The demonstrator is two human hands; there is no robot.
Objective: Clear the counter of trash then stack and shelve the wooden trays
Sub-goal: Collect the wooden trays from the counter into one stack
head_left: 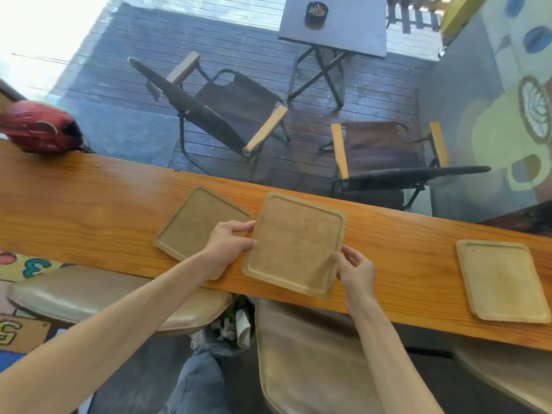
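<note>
We find both hands on the middle tray (294, 245), which lies on the desk (89, 210). The left hand (228, 245) is closed on the tray's left edge, thumb on top and fingers curled at the rim. The right hand (355, 268) pinches the near right corner. We cannot tell whether the tray is lifted clear of the desk or resting on it.

A second tray (198, 224) lies just beyond the left hand, its right corner partly under that hand and touching or almost touching the held tray. A third tray (503, 280) sits well apart, far to the right of the right hand. We see no trash on the desk; a bin with crumpled paper (236, 327) stands below, between two stools.

We judge the step in hand to be stacking the held tray on the second one.

Risks noted:
- The held tray overhangs the desk's near edge; a slack pinch at the corner could let it tip off towards the bin
- The left fingers lie between the two trays and could be nipped, or could nudge the second tray askew
- Misaligned rims would leave the stack rocking when carried to the shelf
</note>
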